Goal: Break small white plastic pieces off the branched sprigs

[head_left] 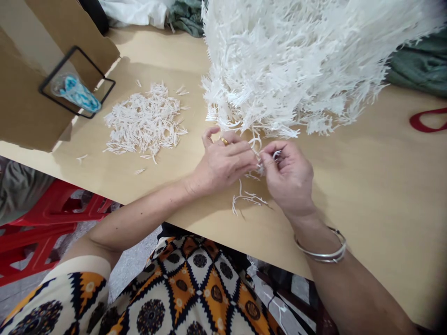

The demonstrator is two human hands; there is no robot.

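Observation:
My left hand (228,160) and my right hand (289,174) meet fingertip to fingertip just above the table. Between them is a small white branching plastic sprig (260,168), pinched by both; fingers cover part of it. Under the hands lies a loose piece of bare white branched stem (246,199). Right behind them rises a large heap of white branched plastic sprigs (296,65). To the left of my left hand, a smaller pile of short white sprig pieces (145,121) is spread on the table.
A cardboard box (31,83) stands at the left, by a black wire stand (110,86) and a blue-and-white wrapped item (78,93). A red loop (428,120) lies at the right edge. Dark green cloth (419,65) sits behind. Red stools (52,204) are below left.

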